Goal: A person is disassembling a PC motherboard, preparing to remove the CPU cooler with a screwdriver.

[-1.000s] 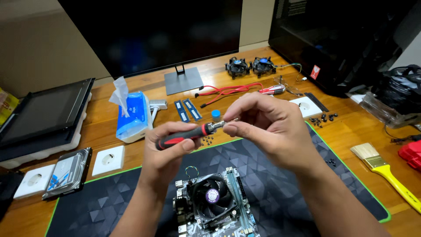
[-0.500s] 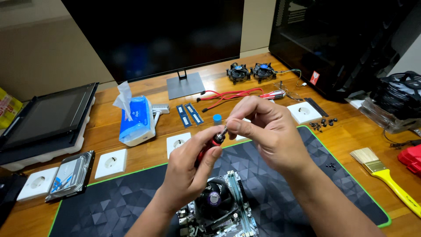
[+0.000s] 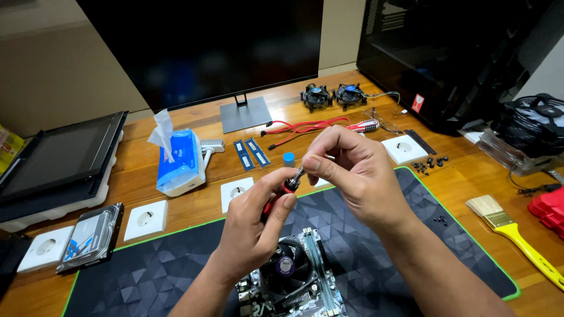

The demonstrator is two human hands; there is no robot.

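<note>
My left hand (image 3: pixel 252 226) grips a red-and-black screwdriver (image 3: pixel 283 191) by its handle, with the tip pointing up and to the right. My right hand (image 3: pixel 352 176) pinches the screwdriver's metal tip between thumb and fingers; whatever sits at the tip is hidden by the fingertips. Both hands hover above a motherboard (image 3: pixel 317 276) with a round black cooler fan (image 3: pixel 286 267), which lies on a dark desk mat (image 3: pixel 164 270) edged in green.
On the wooden desk sit a monitor on its stand (image 3: pixel 244 114), a blue tissue pack (image 3: pixel 179 158), two memory sticks (image 3: pixel 251 152), white wall sockets (image 3: pixel 145 219), a hard drive (image 3: pixel 91 236), two cooler fans (image 3: pixel 332 95), red cables (image 3: pixel 305 128), loose screws (image 3: pixel 430 163), a yellow-handled brush (image 3: pixel 520 235) and a black computer case (image 3: pixel 452 53).
The screwdriver has swung from lying level to pointing up and right. Both hands have dropped lower and closer over the motherboard. My right fingers stay on the tip.
</note>
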